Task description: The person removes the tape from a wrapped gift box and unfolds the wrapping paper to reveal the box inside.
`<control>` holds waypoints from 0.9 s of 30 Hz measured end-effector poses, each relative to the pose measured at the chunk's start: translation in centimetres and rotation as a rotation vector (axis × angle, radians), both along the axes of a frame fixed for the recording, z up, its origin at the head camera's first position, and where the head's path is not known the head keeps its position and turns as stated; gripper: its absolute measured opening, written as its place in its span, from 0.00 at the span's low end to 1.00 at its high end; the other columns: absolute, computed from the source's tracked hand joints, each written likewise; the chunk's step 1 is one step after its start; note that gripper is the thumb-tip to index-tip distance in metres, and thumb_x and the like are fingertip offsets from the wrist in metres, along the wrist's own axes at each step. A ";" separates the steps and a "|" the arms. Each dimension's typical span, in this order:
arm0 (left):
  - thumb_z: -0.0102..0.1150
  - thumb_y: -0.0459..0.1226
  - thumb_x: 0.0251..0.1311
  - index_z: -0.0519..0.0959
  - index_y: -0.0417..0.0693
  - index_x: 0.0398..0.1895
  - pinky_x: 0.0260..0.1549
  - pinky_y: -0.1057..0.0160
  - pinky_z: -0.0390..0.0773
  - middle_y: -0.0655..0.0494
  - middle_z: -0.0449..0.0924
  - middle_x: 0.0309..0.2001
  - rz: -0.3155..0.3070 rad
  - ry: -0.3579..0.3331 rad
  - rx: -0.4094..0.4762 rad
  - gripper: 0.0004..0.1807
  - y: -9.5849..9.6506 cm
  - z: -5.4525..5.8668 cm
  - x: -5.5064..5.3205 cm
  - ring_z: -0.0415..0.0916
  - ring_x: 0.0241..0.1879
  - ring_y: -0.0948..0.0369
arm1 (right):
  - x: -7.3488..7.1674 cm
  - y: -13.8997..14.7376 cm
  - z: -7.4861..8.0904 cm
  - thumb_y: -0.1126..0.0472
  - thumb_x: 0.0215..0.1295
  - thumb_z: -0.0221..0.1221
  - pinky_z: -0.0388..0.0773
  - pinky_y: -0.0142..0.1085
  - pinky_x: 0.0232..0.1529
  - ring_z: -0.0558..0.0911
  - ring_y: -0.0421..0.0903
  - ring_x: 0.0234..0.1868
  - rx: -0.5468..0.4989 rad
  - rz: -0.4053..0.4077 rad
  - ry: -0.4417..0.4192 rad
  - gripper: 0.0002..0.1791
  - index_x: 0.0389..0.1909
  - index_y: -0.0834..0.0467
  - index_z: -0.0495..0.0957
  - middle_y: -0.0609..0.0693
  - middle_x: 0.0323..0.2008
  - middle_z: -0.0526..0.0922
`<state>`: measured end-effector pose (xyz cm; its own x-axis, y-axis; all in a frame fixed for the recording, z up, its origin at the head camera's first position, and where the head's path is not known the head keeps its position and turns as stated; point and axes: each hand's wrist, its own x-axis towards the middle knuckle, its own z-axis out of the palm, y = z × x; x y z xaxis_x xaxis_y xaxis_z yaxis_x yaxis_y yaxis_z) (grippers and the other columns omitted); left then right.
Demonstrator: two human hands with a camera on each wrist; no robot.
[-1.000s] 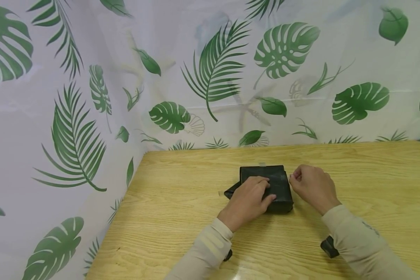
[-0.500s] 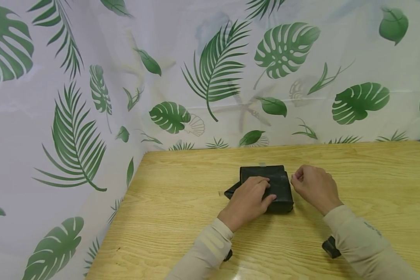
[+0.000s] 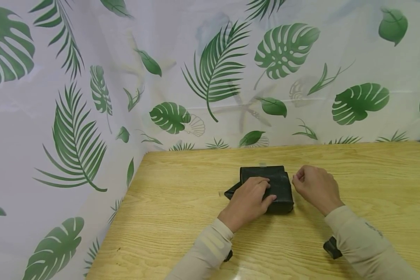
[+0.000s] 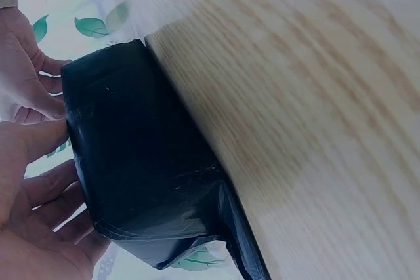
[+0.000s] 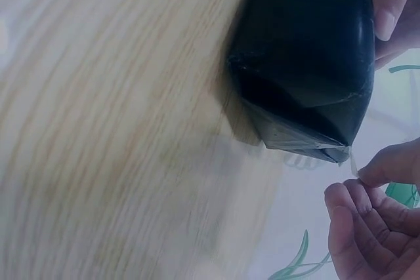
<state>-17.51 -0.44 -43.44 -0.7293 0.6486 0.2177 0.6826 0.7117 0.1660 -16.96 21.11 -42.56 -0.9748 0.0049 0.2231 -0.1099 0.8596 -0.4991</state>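
A box-shaped package in black wrapping [image 3: 281, 190] lies on the wooden table, a pointed flap [image 3: 232, 189] of wrapping sticking out at its left end. My left hand [image 3: 246, 200] rests on top of it, fingers and thumb spread over the upper face. Just off the package's right end, my right hand [image 3: 316, 188] has its thumb against the curled index finger. In the right wrist view, it pinches a thin strip of clear tape [image 5: 354, 163] that runs to the folded end of the wrapping [image 5: 305, 142].
One small piece of tape [image 3: 263, 165] shows at the package's far edge, and another [image 3: 221, 193] left of the flap. A leaf-print cloth [image 3: 231, 77] hangs behind the wooden table [image 3: 161, 233]. Black wrist devices [image 3: 331, 247] show below the sleeves.
My right hand has drawn slightly right, away from the package's end, still pinching. My left hand and the package have stayed in place.
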 end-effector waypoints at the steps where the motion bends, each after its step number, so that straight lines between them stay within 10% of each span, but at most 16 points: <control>1: 0.56 0.49 0.74 0.82 0.45 0.57 0.64 0.67 0.70 0.54 0.79 0.61 -0.001 0.003 0.001 0.20 0.0 0.0 0.0 0.72 0.65 0.60 | 0.0 0.0 0.0 0.62 0.68 0.57 0.69 0.37 0.16 0.74 0.45 0.18 0.001 0.000 -0.001 0.11 0.31 0.66 0.81 0.52 0.23 0.81; 27: 0.55 0.49 0.74 0.82 0.46 0.56 0.64 0.67 0.70 0.53 0.78 0.62 -0.007 0.015 0.000 0.20 -0.2 -0.1 0.0 0.72 0.65 0.59 | 0.0 0.5 -0.2 0.61 0.68 0.56 0.70 0.38 0.15 0.75 0.44 0.18 -0.001 -0.016 -0.021 0.12 0.32 0.66 0.82 0.53 0.24 0.83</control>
<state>-17.48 -0.62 -43.51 -0.7213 0.6538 0.2287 0.6900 0.7068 0.1558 -16.92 21.61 -42.71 -0.9791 0.0202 0.2024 -0.0859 0.8608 -0.5016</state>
